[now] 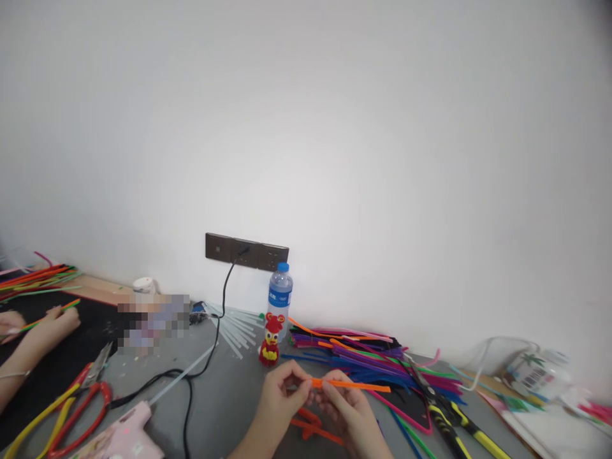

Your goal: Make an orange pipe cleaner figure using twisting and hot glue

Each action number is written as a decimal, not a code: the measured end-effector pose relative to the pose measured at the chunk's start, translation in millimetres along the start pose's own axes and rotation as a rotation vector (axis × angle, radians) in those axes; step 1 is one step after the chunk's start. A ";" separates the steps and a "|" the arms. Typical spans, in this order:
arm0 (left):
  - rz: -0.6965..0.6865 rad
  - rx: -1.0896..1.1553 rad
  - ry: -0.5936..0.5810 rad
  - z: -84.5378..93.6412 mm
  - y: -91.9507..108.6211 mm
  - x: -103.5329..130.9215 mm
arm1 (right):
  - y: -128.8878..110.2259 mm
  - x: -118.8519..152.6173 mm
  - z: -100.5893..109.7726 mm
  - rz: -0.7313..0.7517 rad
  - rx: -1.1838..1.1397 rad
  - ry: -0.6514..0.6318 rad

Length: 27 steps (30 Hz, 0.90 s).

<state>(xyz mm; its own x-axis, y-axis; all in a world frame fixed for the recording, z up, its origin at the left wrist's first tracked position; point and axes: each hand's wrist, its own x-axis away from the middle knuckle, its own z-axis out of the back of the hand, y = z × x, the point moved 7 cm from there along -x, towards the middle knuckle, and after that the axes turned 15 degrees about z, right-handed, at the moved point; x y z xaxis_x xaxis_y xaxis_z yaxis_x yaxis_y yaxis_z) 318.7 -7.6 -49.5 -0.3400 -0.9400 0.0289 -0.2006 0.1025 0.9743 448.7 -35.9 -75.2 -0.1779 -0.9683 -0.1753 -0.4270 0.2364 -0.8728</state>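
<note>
My left hand (287,390) pinches the left end of an orange pipe cleaner strip (363,386). Close beside it, my right hand (345,401) grips the same strip with thumb and fingers, and the longer end sticks out to the right. Below my hands, more orange pipe cleaners (308,424) lie bent on the grey table, partly covered by my fingers. Just behind my hands stands a small red and yellow figure (270,341) with eyes and round ears. A large bundle of coloured pipe cleaners (363,357) spreads out behind my right hand.
Black-and-yellow pliers (444,414) lie at the right. A water bottle (280,296) stands by the wall. At the left are red-and-yellow-handled scissors (76,408), a pink glue gun (124,437), a black cord (189,395) and clear glue sticks (236,328). Another person's hands (60,325) hold coloured strips.
</note>
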 end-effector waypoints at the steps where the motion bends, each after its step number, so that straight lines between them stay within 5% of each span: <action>1: -0.011 -0.002 0.003 -0.4 2.1 0.9 | -1.1 -0.2 0.0 0.007 0.012 -0.006; 16: -0.107 -0.083 0.009 -1.5 14.2 5.6 | -21.2 -4.0 0.2 0.128 0.249 -0.034; 27: -0.537 -0.701 0.085 -17.0 38.4 32.0 | -40.3 2.4 -2.7 0.294 0.529 -0.013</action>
<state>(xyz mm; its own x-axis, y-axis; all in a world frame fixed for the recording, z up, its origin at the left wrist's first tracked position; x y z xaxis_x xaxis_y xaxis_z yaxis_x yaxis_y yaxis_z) 315.8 -39.3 -7.3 -0.2868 -0.8279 -0.4820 0.3055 -0.5559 0.7731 463.1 -47.6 -39.3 -0.2094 -0.8700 -0.4463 0.1376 0.4257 -0.8944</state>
